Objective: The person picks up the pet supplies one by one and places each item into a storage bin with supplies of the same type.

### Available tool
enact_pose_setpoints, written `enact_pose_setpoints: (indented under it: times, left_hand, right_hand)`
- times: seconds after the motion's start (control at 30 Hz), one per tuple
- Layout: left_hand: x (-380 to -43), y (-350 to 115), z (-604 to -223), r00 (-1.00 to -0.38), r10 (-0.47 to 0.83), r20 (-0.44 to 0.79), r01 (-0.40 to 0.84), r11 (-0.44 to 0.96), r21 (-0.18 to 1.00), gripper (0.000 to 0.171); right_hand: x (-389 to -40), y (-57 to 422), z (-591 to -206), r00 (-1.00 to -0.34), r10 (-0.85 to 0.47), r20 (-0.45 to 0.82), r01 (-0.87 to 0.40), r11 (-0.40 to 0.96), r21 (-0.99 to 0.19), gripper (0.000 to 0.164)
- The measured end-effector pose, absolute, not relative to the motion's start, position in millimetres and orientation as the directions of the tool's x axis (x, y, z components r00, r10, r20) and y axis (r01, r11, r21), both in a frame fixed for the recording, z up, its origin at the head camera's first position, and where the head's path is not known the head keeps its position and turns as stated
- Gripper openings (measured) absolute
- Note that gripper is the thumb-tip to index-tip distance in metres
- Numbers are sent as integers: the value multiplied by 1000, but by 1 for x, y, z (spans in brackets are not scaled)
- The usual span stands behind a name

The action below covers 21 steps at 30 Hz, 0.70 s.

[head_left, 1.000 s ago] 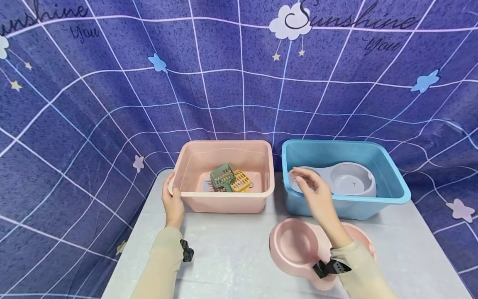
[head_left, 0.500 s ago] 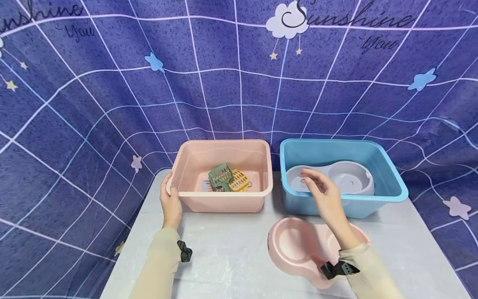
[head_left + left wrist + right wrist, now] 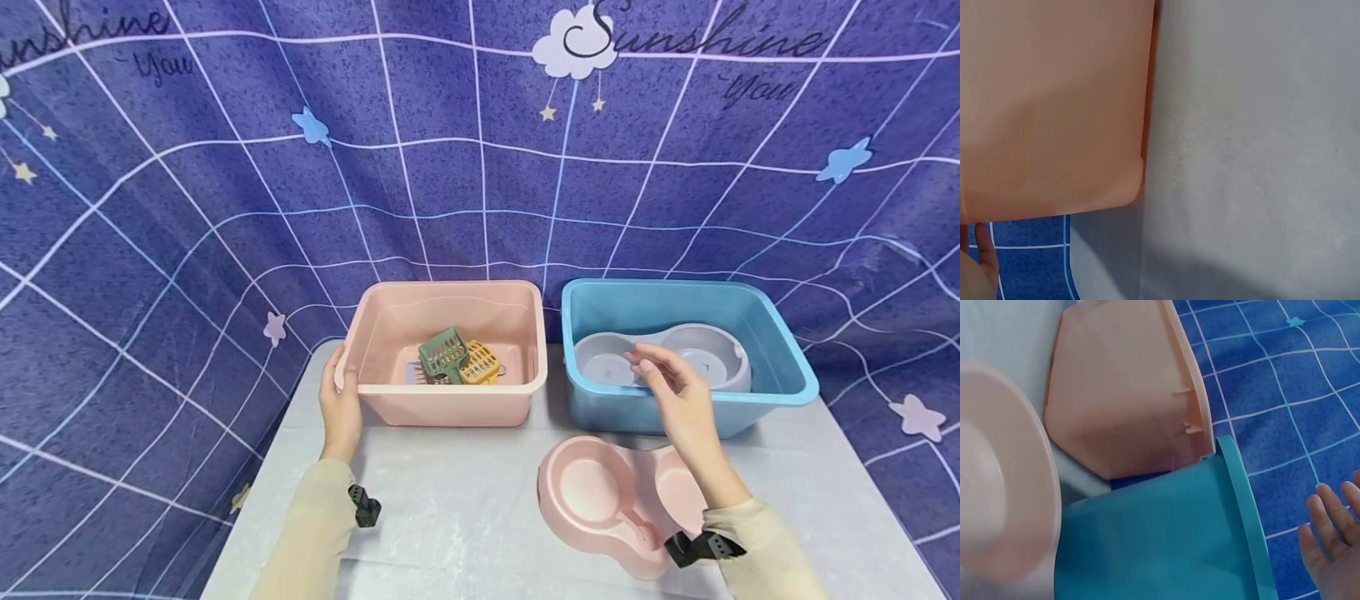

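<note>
My left hand (image 3: pixel 341 408) holds the front left corner of a pink plastic tub (image 3: pixel 450 407), fingers along its left side and thumb near the front rim. In the left wrist view, part of that hand (image 3: pixel 984 265) shows beside the tub's edge. Inside the tub lie a green slotted litter scoop (image 3: pixel 442 350), a yellow scoop (image 3: pixel 482 363) and a partly hidden grey one (image 3: pixel 414 372). My right hand (image 3: pixel 678 400), holding nothing, hovers over the front rim of a blue tub (image 3: pixel 776 392). A grey double pet bowl (image 3: pixel 611 358) sits in the blue tub.
A pink double pet bowl (image 3: pixel 592 492) lies on the grey table (image 3: pixel 450 517) below the blue tub, partly covered by my right forearm. The tubs stand side by side against a blue curtain (image 3: pixel 480 183) with a white grid.
My right hand has drifted right over the blue tub's front rim, uncovering more of the grey bowl. My left hand has stayed at the pink tub's corner.
</note>
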<state>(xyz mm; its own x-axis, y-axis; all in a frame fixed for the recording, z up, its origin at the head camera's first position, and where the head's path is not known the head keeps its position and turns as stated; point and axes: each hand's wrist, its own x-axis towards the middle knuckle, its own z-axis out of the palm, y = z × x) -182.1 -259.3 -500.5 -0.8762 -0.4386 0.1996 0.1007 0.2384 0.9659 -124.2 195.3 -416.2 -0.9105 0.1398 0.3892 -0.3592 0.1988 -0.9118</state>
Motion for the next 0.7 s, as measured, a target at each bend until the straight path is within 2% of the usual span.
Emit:
enact_pose_setpoints:
  times: [0.33, 0.7]
  left_hand:
    - [-180, -259, -495, -888, -429, 165, 77, 215, 974, 51]
    - [-158, -248, -458, -915, -384, 123, 49, 195, 979, 53]
  right_hand:
    - [-120, 213, -416, -907, 185, 378, -332, 237, -913, 29]
    - [-117, 233, -419, -885, 235, 401, -336, 272, -901, 27]
